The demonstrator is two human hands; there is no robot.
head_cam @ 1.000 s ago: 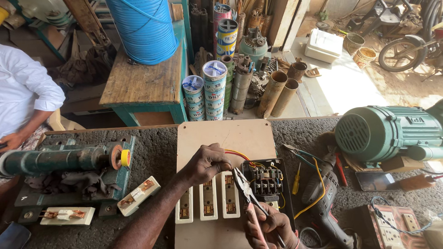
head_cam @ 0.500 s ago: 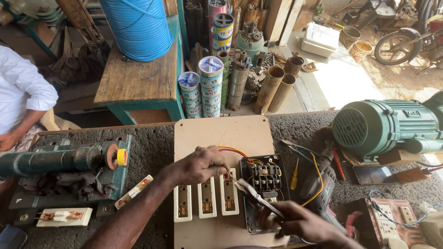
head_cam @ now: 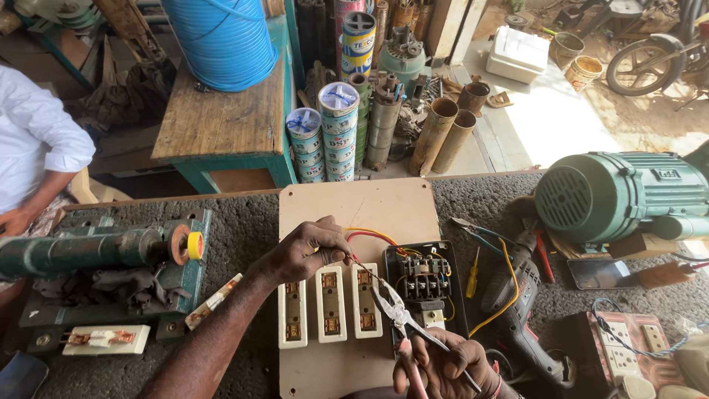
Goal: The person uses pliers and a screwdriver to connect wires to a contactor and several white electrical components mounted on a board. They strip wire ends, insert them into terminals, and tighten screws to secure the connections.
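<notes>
Rough grey stone makes up the workbench [head_cam: 244, 222], and it's crowded with electrical gear. Closest in, the right hand [head_cam: 443, 366] is wrapped tight around the handles of a pair of pliers [head_cam: 395, 314], whose nose reaches up and left toward a red wire [head_cam: 369, 236]. Just beyond, the left hand [head_cam: 306, 251] is pinched closed on that same wire's end, knuckles up, hovering over three white fuse holders [head_cam: 329, 303] set side by side on a pale wooden board [head_cam: 354, 207]. Right beside the holders sits a black starter box [head_cam: 425, 284], lid off, with red and yellow wires looping out of its top. A yellow-handled screwdriver [head_cam: 473, 275] lies just right of the box, and a dark power drill [head_cam: 517, 310] sprawls next to that. Off to the left, a green bench vise [head_cam: 96, 255] carries a roll of yellow tape [head_cam: 194, 244], with another white fuse holder [head_cam: 103, 340] below it. Further right, a big green electric motor [head_cam: 620, 196] rests on the bench. Past the bench edge, stacked tins [head_cam: 338, 133] and rusty pipes [head_cam: 443, 133] stand on the floor beside a wooden table [head_cam: 221, 122] bearing a blue coil [head_cam: 221, 37]. A person in a white sleeve [head_cam: 37, 144] stands far left.
</notes>
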